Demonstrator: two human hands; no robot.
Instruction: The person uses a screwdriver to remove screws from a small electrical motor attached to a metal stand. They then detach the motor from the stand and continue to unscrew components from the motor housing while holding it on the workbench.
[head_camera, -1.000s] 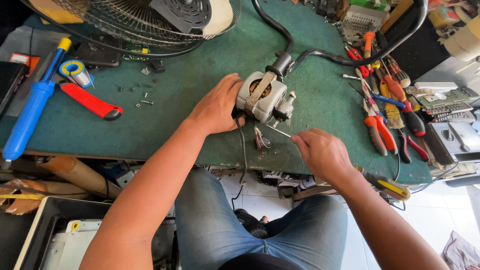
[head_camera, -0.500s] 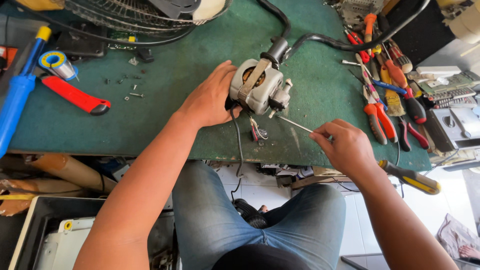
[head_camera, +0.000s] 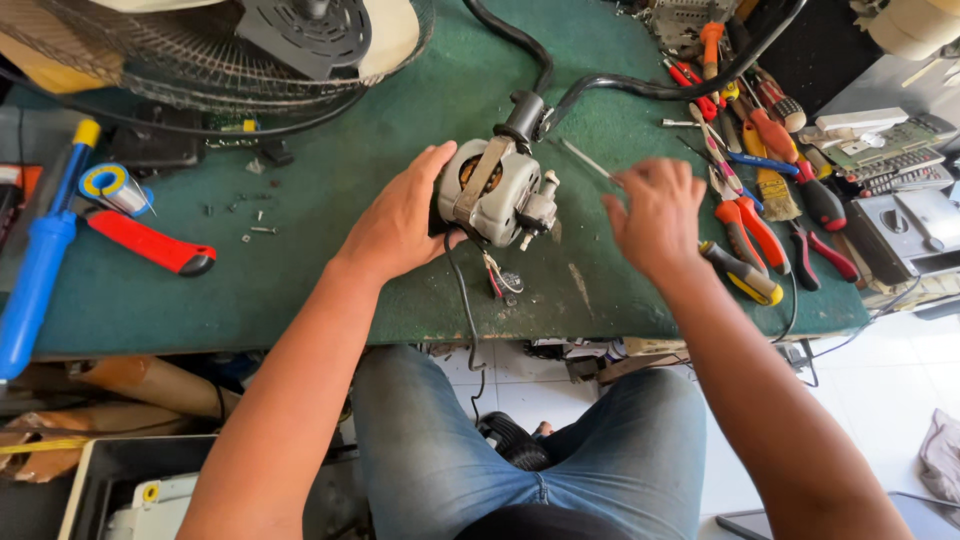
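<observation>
A grey electric fan motor (head_camera: 497, 190) with a black cable stands on the green bench top (head_camera: 320, 260). My left hand (head_camera: 400, 215) grips its left side and holds it steady. My right hand (head_camera: 655, 210) hovers just right of the motor, fingers pinched on a thin metal rod (head_camera: 585, 158) that points up and left toward the motor's top. Red and black wires (head_camera: 497, 280) hang from the motor's underside near the bench's front edge.
A fan grille and blade (head_camera: 240, 40) lie at the back left. A blue tool (head_camera: 40, 260), a red-handled tool (head_camera: 150, 245), a solder spool (head_camera: 112, 186) and loose screws (head_camera: 245, 215) sit at left. Pliers and screwdrivers (head_camera: 745, 190) crowd the right side.
My right hand has risen from the bench's front edge to beside the motor, carrying the thin rod with it. My left hand stays on the motor.
</observation>
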